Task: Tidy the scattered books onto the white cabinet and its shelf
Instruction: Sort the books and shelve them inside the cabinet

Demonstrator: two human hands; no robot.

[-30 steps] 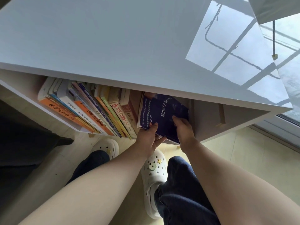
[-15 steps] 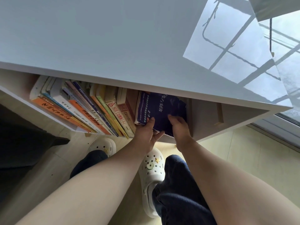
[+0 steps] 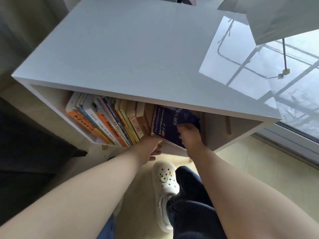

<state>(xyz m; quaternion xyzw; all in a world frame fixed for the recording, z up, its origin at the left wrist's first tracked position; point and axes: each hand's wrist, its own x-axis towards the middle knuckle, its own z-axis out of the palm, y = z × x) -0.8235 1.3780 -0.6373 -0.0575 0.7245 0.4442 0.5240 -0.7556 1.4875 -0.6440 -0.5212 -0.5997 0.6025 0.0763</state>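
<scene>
A dark blue book (image 3: 165, 123) leans in the white cabinet's (image 3: 138, 49) open shelf, at the right end of a row of upright colourful books (image 3: 107, 121). My left hand (image 3: 150, 147) holds the blue book's lower left corner, thumb on the cover and fingers underneath. Further in, my right hand (image 3: 189, 135) lies on the cover, its fingers curled round the book's right edge. The cabinet top hides the upper parts of all the books.
The cabinet's glossy top reflects a window. To the right of the blue book the shelf has an open gap (image 3: 215, 128). A white clog (image 3: 164, 183) and dark trouser legs stand on the pale floor below. A dark seat (image 3: 25, 152) is at the left.
The blue book has slid a little deeper into the shelf, and my right hand has reached further in along it. The view has pulled back, showing more of the cabinet top.
</scene>
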